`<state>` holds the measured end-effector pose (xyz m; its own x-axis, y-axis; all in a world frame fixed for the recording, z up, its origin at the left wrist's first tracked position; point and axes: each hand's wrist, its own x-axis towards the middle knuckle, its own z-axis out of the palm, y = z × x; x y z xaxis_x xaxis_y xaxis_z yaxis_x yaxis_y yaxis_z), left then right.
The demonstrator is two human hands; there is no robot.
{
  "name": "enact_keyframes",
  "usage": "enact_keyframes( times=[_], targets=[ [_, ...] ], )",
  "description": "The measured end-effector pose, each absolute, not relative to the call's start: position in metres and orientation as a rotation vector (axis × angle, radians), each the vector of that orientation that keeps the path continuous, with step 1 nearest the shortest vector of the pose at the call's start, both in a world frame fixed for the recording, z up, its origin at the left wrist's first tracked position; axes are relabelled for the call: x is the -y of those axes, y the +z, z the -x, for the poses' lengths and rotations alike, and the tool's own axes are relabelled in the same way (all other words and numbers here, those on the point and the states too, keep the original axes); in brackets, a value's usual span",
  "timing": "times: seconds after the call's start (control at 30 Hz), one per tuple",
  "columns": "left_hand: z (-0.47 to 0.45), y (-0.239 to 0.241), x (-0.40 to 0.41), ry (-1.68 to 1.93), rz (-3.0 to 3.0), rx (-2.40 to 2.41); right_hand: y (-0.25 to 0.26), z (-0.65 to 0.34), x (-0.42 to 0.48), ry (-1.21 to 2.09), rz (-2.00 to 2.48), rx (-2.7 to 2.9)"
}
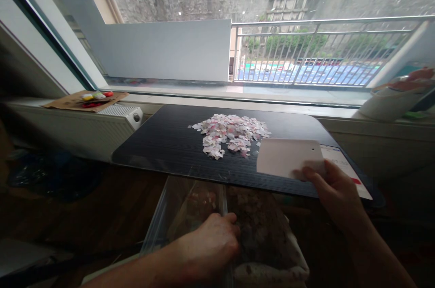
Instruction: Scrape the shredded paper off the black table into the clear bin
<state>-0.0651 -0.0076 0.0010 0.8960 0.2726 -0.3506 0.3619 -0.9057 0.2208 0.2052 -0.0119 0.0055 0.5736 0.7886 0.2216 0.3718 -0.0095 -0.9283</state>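
The white card [288,157] lies low over the counter [159,147], its near right corner hidden under the thumb of the right hand [335,190]. The other fingers are out of sight beneath, so the card is pinched between them. Its long axis runs side to side, with the free short edge pointing away from the fingers toward the heap of paper scraps [231,134] just beyond. The left hand [210,245] has its fingers [228,220] curled tight over the rim of a clear bin [163,220] below the counter edge; the contents are murky.
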Motion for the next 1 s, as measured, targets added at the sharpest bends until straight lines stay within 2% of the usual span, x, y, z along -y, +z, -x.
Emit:
enact_keyframes(
  times=[0.13, 0.27, 0.43, 0.67, 0.8, 1.0],
  targets=[
    [0.066, 0.002, 0.007, -0.441, -2.757, -0.494, 0.001, -0.224, 0.014, 0.112, 1.742, 1.000],
    [0.067, -0.006, 0.011, -0.436, -2.773, -0.499, -0.010, -0.227, 0.023, -0.016, 1.798, 1.098],
    [0.051, -0.012, 0.021, -0.382, -2.868, -0.387, -0.017, -0.214, 0.024, 0.063, 1.724, 1.090],
    [0.003, 0.001, 0.021, -0.619, -2.802, -0.107, -0.014, -0.224, 0.002, 0.180, 1.708, 1.054],
    [-0.020, 0.007, 0.020, -0.633, -2.730, -0.046, -0.015, -0.216, 0.012, 0.311, 1.705, 1.119],
    [-0.039, 0.007, 0.022, -0.703, -2.675, -0.030, -0.026, -0.217, 0.023, 0.281, 1.666, 1.037]
  ],
)
